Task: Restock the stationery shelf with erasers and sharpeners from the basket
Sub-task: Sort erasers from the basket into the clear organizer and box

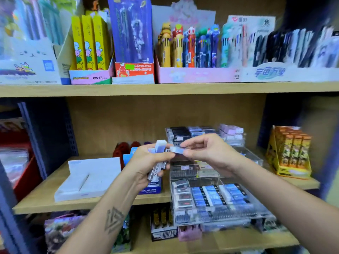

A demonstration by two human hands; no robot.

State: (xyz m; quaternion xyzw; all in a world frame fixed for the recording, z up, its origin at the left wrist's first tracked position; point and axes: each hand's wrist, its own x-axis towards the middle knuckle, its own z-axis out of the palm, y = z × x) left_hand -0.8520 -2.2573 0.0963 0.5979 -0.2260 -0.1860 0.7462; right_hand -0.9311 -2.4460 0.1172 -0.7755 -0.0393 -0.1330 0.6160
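Above the clear eraser tray (pixel 216 197), my left hand (pixel 146 165) grips several erasers (pixel 158 162); my right hand's (pixel 207 153) fingers (pixel 190 143) pinch one eraser (pixel 177 150).

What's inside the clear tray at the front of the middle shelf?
The clear tray holds rows of blue-sleeved erasers and some white ones; its back compartments are hidden behind the hands.

place: stationery shop | evidence: wooden shelves (pixel 165 88) stocked with pen display boxes (pixel 194 74), clear eraser trays (pixel 216 198)
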